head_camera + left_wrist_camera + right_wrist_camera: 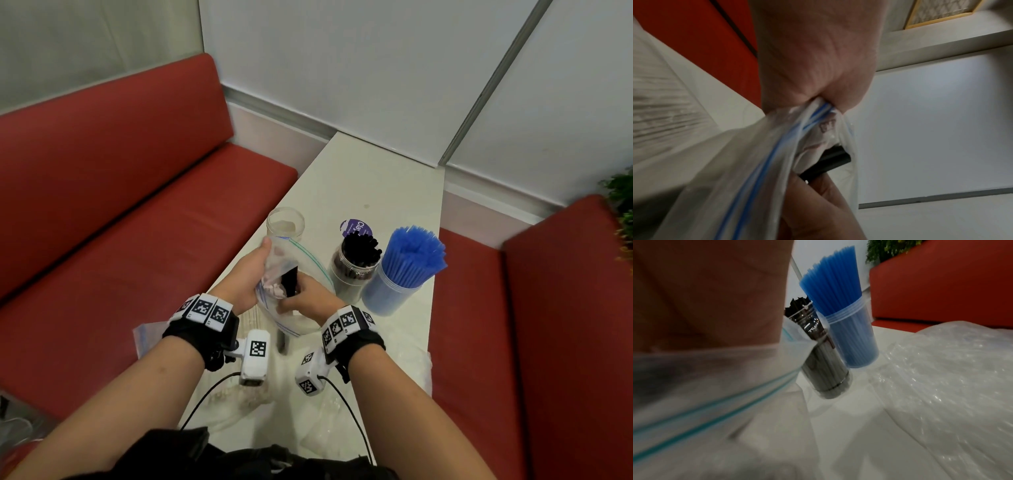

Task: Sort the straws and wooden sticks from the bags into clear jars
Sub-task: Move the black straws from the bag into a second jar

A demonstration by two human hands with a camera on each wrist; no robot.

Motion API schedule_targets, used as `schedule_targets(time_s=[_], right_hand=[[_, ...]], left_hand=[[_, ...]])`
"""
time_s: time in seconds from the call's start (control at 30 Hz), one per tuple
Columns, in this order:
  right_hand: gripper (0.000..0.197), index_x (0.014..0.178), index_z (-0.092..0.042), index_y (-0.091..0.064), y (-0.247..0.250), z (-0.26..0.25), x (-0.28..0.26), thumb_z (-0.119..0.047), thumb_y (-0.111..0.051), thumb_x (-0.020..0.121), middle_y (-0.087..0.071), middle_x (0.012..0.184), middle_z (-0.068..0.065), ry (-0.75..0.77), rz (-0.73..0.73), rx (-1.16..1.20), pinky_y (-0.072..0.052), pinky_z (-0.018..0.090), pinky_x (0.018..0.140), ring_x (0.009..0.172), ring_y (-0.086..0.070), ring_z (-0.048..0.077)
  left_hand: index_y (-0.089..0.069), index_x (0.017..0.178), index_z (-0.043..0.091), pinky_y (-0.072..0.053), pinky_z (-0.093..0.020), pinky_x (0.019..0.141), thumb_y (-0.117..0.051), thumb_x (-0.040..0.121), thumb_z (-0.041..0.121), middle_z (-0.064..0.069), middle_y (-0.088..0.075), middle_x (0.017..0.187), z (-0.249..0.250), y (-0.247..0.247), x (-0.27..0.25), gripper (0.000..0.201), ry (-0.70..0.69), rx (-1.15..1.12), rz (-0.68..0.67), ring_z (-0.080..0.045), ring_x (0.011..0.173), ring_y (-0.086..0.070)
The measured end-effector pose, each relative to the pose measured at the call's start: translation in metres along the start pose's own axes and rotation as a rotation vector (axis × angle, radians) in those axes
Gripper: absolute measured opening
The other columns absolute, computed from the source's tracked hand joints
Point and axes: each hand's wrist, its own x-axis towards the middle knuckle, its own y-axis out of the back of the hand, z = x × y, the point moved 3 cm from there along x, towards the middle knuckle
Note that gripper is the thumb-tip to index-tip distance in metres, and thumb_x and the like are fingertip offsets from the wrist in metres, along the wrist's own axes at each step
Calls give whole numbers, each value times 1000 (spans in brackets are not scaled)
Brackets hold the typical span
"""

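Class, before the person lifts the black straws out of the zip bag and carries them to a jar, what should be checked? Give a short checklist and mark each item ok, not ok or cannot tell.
1. Zip bag mouth held open by the left hand: ok, it grips the rim.
2. Right hand has the black straws: ok, its fingers are in the bag around them.
3. All the black straws gathered: cannot tell, the bag hides the rest.
4. Black-straw jar upright and uncovered: ok.
5. Room left in that jar: cannot tell, it looks fairly full.
6. Blue-straw jar clear of the path: not ok, it stands right beside the target.
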Motion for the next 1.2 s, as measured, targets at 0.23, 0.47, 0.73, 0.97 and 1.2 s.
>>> schedule_targets(time_s=[0.23, 0.47, 0.73, 0.97, 1.2], right_hand=[[20, 80, -26, -57, 20, -4, -22, -27, -73, 92, -54, 69, -20, 10, -152, -94, -41, 15, 71, 65, -50, -5], [14, 91, -22, -67, 54, -9, -46, -10, -63, 97, -70, 106, 8, 45, -202, 71, -44, 44, 107, 107, -61, 20], [8, 97, -7, -58, 138, -33, -57, -3, -53, 101, -66, 95, 20, 135, 385, 344, -50, 50, 98, 97, -62, 31], [19, 90, -11, -54, 196, -52, -51, 3, -47, 102, -60, 84, 17, 126, 537, 291, -45, 49, 88, 91, -57, 32], [8, 110, -1, -50, 206, -43, -24, 1, -45, 104, -60, 87, 15, 88, 445, 314, -41, 67, 101, 98, -59, 35]], left_hand=[[-62, 109, 15, -52, -28, 74, -39, 101, 48, -3, -67, 101, -2, 11, 10, 41, -59, 188, 269, -15, 86, -66], [-51, 133, 1, -46, -44, 103, -29, 101, 51, -19, -63, 120, -29, 26, 29, 63, 86, 304, 335, -34, 112, -60], [-20, 152, 17, -40, -44, 104, -65, 87, 38, -18, -36, 144, -61, -26, 42, 82, 67, 1041, -7, -35, 131, -41], [14, 155, 24, -13, -60, 116, -78, 63, 65, -3, 3, 164, -23, -121, 54, 137, -465, 1450, -279, -31, 150, 9], [10, 153, 35, -25, -58, 112, -83, 55, 57, 0, -22, 156, -29, -147, 75, 136, -617, 1256, -235, -20, 144, -24]])
